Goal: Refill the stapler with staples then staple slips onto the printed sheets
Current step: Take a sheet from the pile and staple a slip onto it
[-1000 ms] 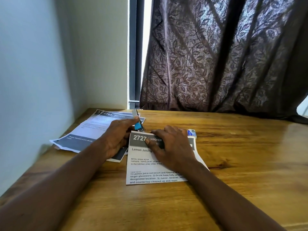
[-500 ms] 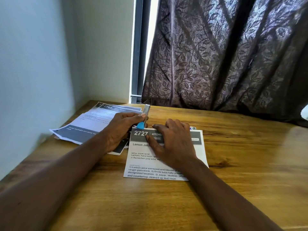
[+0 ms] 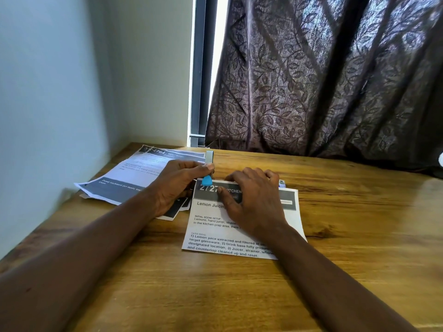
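A printed sheet [image 3: 242,245] headed "2727 KITCHEN" and "Lemon Juicing" lies on the wooden table in front of me. My left hand [image 3: 175,188] is shut on a small blue and silver stapler [image 3: 208,171], held upright at the sheet's top left corner, blue end down on the paper. My right hand [image 3: 251,200] lies flat on the upper half of the sheet, fingers spread and pressing it down. Any slip under that hand is hidden.
A loose stack of other printed sheets [image 3: 134,178] lies at the left near the wall. A small blue and white box [image 3: 281,183] peeks out behind my right hand. A dark patterned curtain [image 3: 323,80] hangs along the table's [image 3: 359,248] far edge.
The stapler in my left hand has tipped upright and its blue end has come down onto the sheet's top left corner. My right hand stays pressing the sheet.
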